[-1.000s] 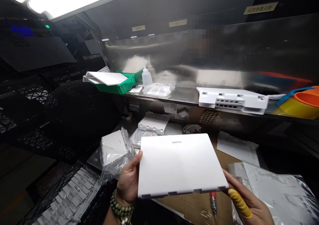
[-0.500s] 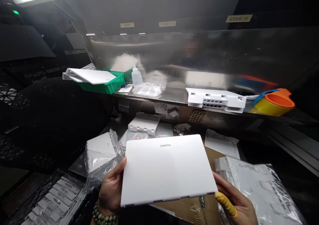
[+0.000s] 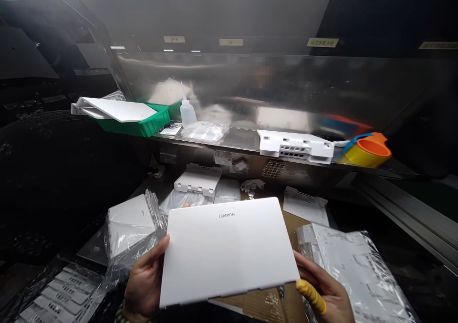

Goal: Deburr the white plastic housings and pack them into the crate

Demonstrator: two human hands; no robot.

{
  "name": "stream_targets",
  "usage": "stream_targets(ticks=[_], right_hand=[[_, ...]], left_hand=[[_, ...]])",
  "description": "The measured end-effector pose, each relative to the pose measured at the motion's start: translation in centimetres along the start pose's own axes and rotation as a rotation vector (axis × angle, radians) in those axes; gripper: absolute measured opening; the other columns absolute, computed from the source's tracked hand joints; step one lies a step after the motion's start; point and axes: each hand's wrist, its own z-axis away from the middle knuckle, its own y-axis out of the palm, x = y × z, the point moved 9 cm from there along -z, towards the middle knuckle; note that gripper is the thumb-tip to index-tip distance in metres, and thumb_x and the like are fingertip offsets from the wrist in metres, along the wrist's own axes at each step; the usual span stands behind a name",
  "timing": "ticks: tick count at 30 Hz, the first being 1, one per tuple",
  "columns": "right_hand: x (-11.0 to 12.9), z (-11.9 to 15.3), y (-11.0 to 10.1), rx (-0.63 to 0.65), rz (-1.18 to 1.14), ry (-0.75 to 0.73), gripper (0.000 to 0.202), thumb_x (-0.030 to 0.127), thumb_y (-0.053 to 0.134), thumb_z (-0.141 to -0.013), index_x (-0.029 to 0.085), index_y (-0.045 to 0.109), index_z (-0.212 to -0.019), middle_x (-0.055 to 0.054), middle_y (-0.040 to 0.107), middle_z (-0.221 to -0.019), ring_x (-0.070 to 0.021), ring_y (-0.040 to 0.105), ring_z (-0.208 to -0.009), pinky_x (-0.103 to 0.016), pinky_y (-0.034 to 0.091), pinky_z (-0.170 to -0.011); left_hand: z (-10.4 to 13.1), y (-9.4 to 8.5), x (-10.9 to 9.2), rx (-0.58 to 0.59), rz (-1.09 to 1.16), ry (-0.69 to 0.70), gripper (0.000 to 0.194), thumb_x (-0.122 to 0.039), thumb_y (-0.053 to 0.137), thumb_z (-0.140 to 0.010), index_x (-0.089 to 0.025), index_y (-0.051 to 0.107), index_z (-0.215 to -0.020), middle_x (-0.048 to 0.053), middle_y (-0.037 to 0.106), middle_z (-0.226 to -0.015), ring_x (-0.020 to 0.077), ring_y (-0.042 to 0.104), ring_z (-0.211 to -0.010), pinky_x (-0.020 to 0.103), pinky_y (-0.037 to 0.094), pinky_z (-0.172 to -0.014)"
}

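A flat white cover (image 3: 229, 254) with an upside-down HUAWEI mark spans the space between my hands, its smooth face toward me. My left hand (image 3: 146, 277) grips its left edge, thumb on the side and a fingertip showing over the top edge. At the lower right corner, my right hand (image 3: 322, 289) holds the cover, with a yellow sleeve on the thumb and the other fingers partly behind the edge. Brown cardboard (image 3: 263, 304) lies beneath the cover.
Bagged white parts lie at the left (image 3: 130, 220), lower left (image 3: 66, 294) and right (image 3: 354, 265). A metal shelf (image 3: 243, 139) holds a green bin (image 3: 152, 122), a squeeze bottle (image 3: 187, 113), a white housing (image 3: 296, 146) and tape rolls (image 3: 368, 151).
The whole scene has shifted left in view as the camera turned right. Both hands still hold the cover, which sits a little lower and further left in the picture.
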Motion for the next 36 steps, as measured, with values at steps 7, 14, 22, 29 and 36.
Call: stream_targets(ticks=[7,14,22,29,36], right_hand=[[-0.8,-0.3,-0.2,0.094,0.102,0.011,0.048,0.042,0.088,-0.074,0.031,0.077,-0.119,-0.010,0.080,-0.114,-0.0311,0.078,-0.102,-0.036,0.065,-0.089],[-1.0,-1.0,0.8,0.216,0.310,-0.135,0.033,0.038,0.077,-0.087,0.030,0.076,-0.119,-0.008,0.075,-0.127,-0.0277,0.072,-0.117,-0.036,0.060,-0.100],[1.1,-1.1,0.7,0.127,0.350,-0.279,0.025,0.034,0.070,-0.093,0.031,0.078,-0.117,-0.006,0.078,-0.120,-0.0263,0.072,-0.116,-0.034,0.058,-0.101],[0.6,-1.2,0.3,0.108,0.348,-0.312,0.027,0.031,0.069,-0.093,0.032,0.078,-0.119,-0.005,0.079,-0.120,-0.0244,0.074,-0.111,-0.028,0.059,-0.098],[-0.9,-1.6,0.2,0.147,0.363,-0.281,0.030,0.031,0.070,-0.092,0.030,0.077,-0.121,-0.007,0.077,-0.124,-0.0282,0.073,-0.113,-0.034,0.060,-0.099]], left_hand=[[1.0,-3.5,-0.1,-0.407,-0.239,-0.067,0.064,-0.036,0.074,-0.081,-0.019,0.060,-0.142,0.014,0.076,-0.124,0.0398,0.066,-0.122,0.055,0.052,-0.107],[1.5,-4.5,-2.7,-0.379,-0.874,0.115,0.042,-0.051,0.092,-0.061,-0.022,0.082,-0.089,0.008,0.081,-0.093,0.0316,0.075,-0.098,0.037,0.062,-0.087],[1.4,2.1,-1.9,0.224,-1.142,0.340,0.015,-0.041,0.073,-0.089,-0.031,0.083,-0.092,0.005,0.082,-0.089,0.0241,0.076,-0.089,0.033,0.062,-0.085],[1.6,2.6,-1.8,0.284,-1.130,0.373,0.015,-0.040,0.070,-0.092,-0.031,0.081,-0.092,0.001,0.082,-0.092,0.0215,0.076,-0.087,0.038,0.055,-0.099],[1.6,2.4,-2.0,0.215,-1.112,0.327,0.015,-0.042,0.072,-0.090,-0.031,0.083,-0.094,0.002,0.082,-0.092,0.0209,0.076,-0.091,0.034,0.056,-0.097]])
